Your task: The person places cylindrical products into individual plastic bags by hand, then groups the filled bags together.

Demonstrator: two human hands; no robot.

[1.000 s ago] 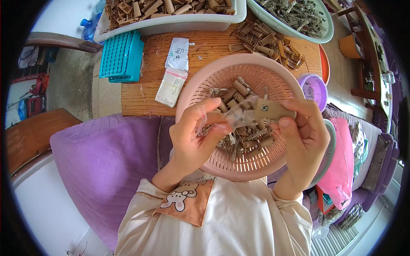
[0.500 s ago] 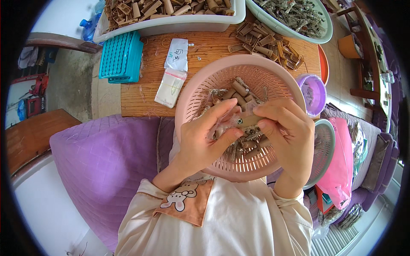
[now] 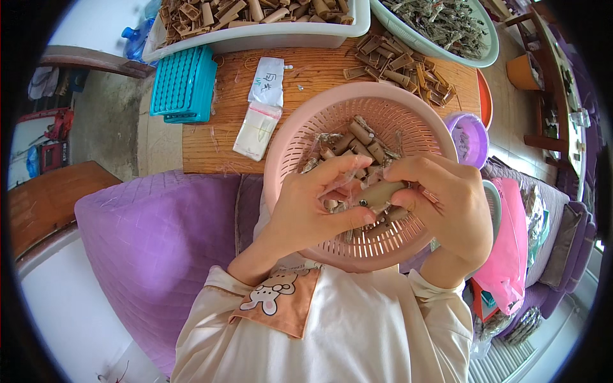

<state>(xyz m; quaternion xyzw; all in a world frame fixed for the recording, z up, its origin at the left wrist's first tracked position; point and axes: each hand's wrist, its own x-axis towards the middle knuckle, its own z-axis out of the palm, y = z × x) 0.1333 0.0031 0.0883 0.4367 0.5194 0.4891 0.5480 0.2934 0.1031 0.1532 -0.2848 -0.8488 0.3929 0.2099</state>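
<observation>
Above a pink slotted basket (image 3: 286, 131), both my hands are at a tan, tube-like piece (image 3: 382, 193) with a small dark spot at one end. My right hand (image 3: 454, 201) pinches its right end between thumb and fingers. Crumpled clear plastic (image 3: 341, 189) lies in the curve of my left hand (image 3: 306, 201), whose thumb reaches the piece's left end. How far the plastic wraps round the piece, I cannot make out. More tan tube pieces (image 3: 361, 129) and dry, grey-green bundles fill the basket's bottom, partly hidden by my hands.
On the wooden table (image 3: 211, 150) are a teal basket stack (image 3: 182, 86), a packet of clear bags (image 3: 257, 131) and a pile of loose tan pieces (image 3: 399, 67). Behind stand a white tub (image 3: 274, 39) and a pale green basket (image 3: 488, 54). A purple container (image 3: 471, 143) sits to the right.
My right hand has shifted right and turned at the wrist. The tan piece has tilted, its right end now higher, and moved slightly right and down. My left fingers have spread a little.
</observation>
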